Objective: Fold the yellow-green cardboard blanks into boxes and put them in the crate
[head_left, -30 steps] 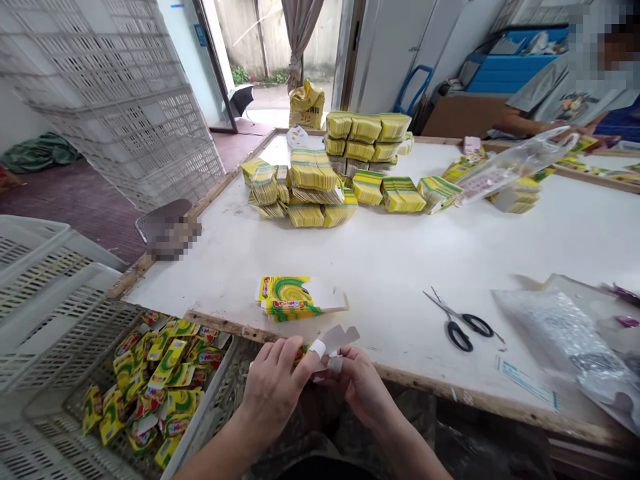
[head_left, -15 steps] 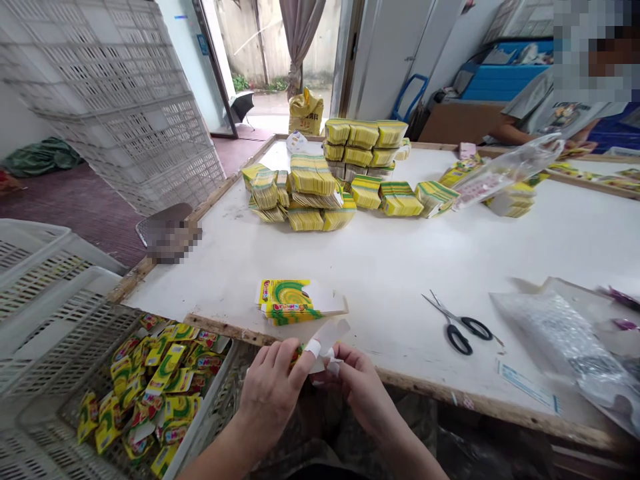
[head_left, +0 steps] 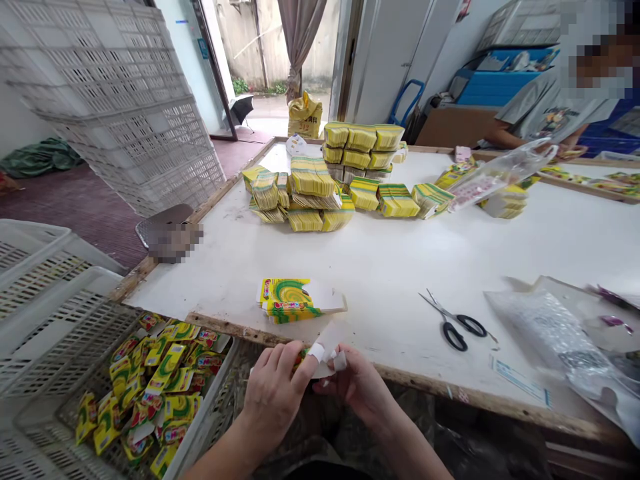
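Observation:
Just off the table's front edge, my left hand [head_left: 277, 380] closes around a small carton [head_left: 327, 341], whose white inner side and flap show between my hands. Its printed part is mostly hidden under my left fingers. At the carton's right end, my right hand [head_left: 357, 383] pinches with curled fingers. White wraps cover a digit on each hand. Beyond them, a small pile of flat yellow-green cartons [head_left: 287, 303] lies on the white table [head_left: 380, 267]. To the left below, a white plastic crate [head_left: 200, 427] holds many folded cartons [head_left: 163, 373].
Black-handled scissors [head_left: 453, 323] lie open on the right, near a clear plastic bag [head_left: 560, 333]. Bundled flat cartons [head_left: 315, 177] are stacked farther back. Tall white crates [head_left: 135, 100] stand at left. A person [head_left: 555, 113] sits across at far right.
Both hands stay at the carton with only slight finger movement; the white flap has shifted a little. The person at right has moved a hand. The view has turned slightly.

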The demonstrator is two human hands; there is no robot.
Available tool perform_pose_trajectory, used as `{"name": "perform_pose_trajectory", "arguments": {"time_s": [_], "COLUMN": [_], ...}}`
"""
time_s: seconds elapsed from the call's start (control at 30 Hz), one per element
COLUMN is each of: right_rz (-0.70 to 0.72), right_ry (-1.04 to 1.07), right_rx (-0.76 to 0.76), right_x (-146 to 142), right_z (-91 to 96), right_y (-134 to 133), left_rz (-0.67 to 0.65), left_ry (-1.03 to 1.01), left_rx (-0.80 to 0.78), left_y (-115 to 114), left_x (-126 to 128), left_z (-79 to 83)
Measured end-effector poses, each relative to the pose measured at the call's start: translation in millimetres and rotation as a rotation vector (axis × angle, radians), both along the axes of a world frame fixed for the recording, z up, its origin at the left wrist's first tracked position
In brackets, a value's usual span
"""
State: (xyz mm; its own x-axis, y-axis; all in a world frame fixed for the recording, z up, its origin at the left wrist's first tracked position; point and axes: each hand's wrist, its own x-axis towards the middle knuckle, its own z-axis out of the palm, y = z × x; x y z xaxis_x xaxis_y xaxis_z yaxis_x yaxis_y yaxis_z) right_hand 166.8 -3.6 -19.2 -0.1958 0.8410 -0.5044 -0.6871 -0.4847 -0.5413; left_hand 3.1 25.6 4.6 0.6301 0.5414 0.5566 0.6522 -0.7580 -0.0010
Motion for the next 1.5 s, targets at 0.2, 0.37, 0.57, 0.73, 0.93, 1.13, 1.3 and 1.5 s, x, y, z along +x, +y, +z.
{"name": "perform_pose_trajectory", "arguments": {"time_s": [0.2, 0.37, 0.57, 0.73, 0.93, 1.13, 1.3, 1.5], "right_rz": [0.027, 0.023, -0.006, -0.005, 0.098, 0.207, 0.199, 0.189], "right_ry": [0.191, 0.260, 0.330, 0.159, -0.086, -0.148, -0.275, -0.806], "right_rx": [-0.122, -0.132, 0.000, 0.111, 0.108, 0.161, 0.267, 0.637], "right_x": [0.4, -3.2, -3.0, -2.2, 0.9, 4.3, 2.7, -2.1], "right_z": [1.1, 2.5, 5.1, 7.7, 19.0, 26.2, 26.5, 18.3], "right_y": [1.0, 2.0, -0.4, 1.2, 10.9, 14.5, 5.6, -14.1], "left_rz": [0.009, 0.024, 0.108, 0.113, 0.043, 0.023, -0.001, -0.009], "left_ry": [-0.072, -0.164, -0.308, -0.336, -0.330, -0.287, -0.253, -0.255], "left_rx": [-0.057, -0.161, -0.363, -0.501, -0.489, -0.470, -0.533, -0.854], "left_y": [-1.7, -0.8, 1.2, 1.0, -1.9, -8.2, -13.6, -11.3], "left_x": [-0.3, -2.4, -5.6, -3.8, 0.1, 3.2, 3.3, 6.5], "left_z": [-4.5, -11.2, -13.7, -14.2, -13.8, -13.4, -12.0, -12.4]}}
